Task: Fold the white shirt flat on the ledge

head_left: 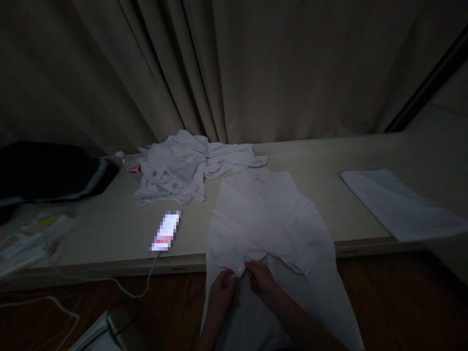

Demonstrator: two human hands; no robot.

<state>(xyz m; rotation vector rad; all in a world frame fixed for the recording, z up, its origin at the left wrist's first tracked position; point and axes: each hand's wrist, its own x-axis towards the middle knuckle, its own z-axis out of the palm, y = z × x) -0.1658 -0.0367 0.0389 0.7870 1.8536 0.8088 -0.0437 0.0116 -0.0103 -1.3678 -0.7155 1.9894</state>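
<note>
A white collared shirt lies over the table edge, its collar toward the curtain and its lower part hanging down in front of me. Near the front edge my left hand is closed with its fingers pinching the shirt's cloth at a sleeve end or hem; which one I cannot tell. Just to its right, my right hand pinches the same piece of cloth. A small shiny spot, perhaps a button, shows between the two hands. The fingertips are partly hidden in dim light.
White crumpled clothes lie at the back left, beside a clear bottle. A lit phone with a cable rests left of the shirt. Folded white cloth is on the right. A dark garment and plastic packaging lie far left.
</note>
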